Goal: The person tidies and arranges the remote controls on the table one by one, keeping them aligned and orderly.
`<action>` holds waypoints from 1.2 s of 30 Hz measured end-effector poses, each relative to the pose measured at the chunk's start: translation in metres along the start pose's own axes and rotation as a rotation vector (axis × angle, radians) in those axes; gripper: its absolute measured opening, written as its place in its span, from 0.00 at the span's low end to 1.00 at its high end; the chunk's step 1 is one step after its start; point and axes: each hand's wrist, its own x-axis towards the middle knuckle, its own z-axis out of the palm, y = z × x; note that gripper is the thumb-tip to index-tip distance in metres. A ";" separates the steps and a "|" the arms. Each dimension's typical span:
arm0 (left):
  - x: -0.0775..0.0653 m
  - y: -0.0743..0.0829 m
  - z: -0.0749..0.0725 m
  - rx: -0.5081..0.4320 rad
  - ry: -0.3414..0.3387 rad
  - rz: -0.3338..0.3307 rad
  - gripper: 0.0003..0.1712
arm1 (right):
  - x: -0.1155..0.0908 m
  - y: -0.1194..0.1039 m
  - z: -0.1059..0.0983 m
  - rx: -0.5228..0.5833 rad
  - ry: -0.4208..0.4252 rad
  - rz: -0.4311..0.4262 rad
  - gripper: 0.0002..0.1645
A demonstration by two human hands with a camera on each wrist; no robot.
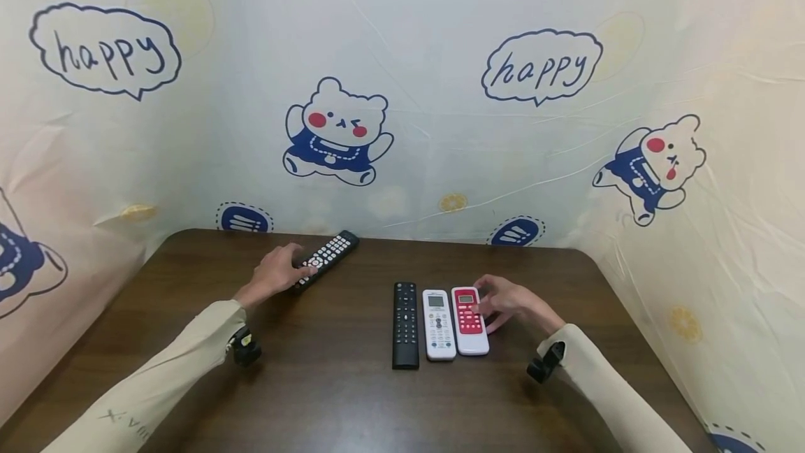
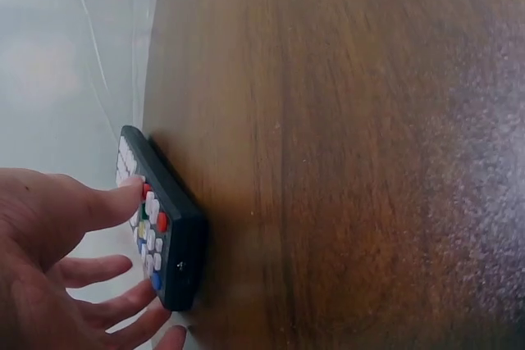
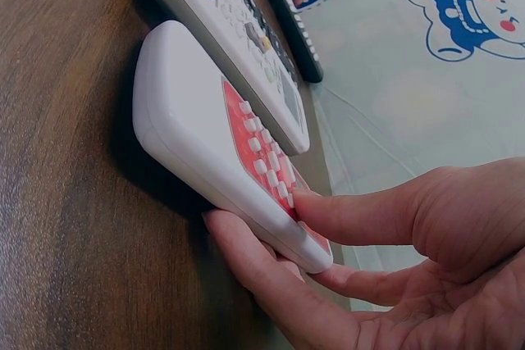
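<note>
At the table's back left, my left hand holds a black remote control with white buttons, which lies at a slant. In the left wrist view, its thumb rests on the button face and the other fingers are along one edge. My right hand grips a white remote control with a red face. In the right wrist view, the thumb is on the red face and fingers are at the side and far end. Left of it lie a white remote control and a slim black remote control, side by side.
The brown wooden table has a back edge meeting a pale curtain printed with bears and "happy" bubbles. Curtain also hangs on both sides. A small black camera is strapped to each wrist.
</note>
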 end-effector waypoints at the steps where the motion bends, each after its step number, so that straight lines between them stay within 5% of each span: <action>1: 0.000 -0.001 0.000 0.005 -0.011 -0.006 0.39 | 0.000 0.000 0.000 0.001 -0.002 0.001 0.37; 10: 0.007 0.001 -0.010 0.030 -0.133 -0.041 0.37 | 0.000 -0.001 -0.002 0.002 -0.006 -0.005 0.38; 21: 0.009 0.016 0.000 -0.060 -0.125 -0.083 0.30 | 0.000 0.002 -0.002 -0.002 0.007 -0.026 0.39; 29: 0.008 0.011 -0.002 -0.183 -0.039 -0.021 0.33 | 0.002 0.000 -0.001 0.010 0.008 -0.018 0.38; 36: 0.006 0.011 -0.015 -0.385 0.197 -0.018 0.34 | 0.001 0.001 0.000 -0.004 -0.012 -0.036 0.38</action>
